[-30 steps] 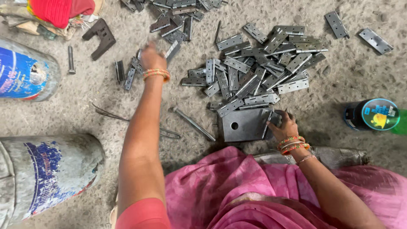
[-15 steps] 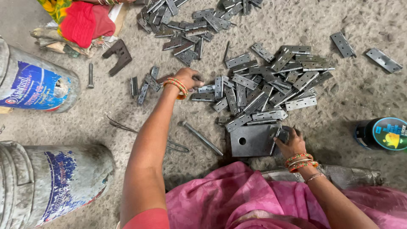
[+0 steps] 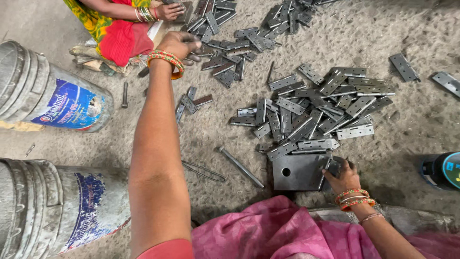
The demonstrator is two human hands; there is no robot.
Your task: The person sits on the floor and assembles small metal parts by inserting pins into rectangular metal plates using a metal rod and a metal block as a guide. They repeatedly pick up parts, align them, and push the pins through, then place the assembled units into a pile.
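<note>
The left hand (image 3: 179,45) is stretched far out over the concrete floor (image 3: 393,29) to the upper scatter of steel hinges (image 3: 225,45), fingers curled down onto them; whether one is actually gripped between the fingers cannot be told from here. The right hand (image 3: 342,177) stays close to the body, fingers closed on a hinge (image 3: 330,168) at the right edge of the square steel plate (image 3: 297,171) with its round hole. The main heap of hinges (image 3: 316,112) lies just beyond that plate, and a long steel pin (image 3: 239,166) lies on the floor to the plate's left.

To do this well, the reaching hand should probably pinch a single hinge by its leaf rather than rake several — the pieces overlap and would drag neighbours along. The right hand does best to keep its hinge flat against the plate so it does not slip off the edge.

A second person's hands (image 3: 167,10) work at the same far pile, so the reach wants to stay clear of them.
</note>
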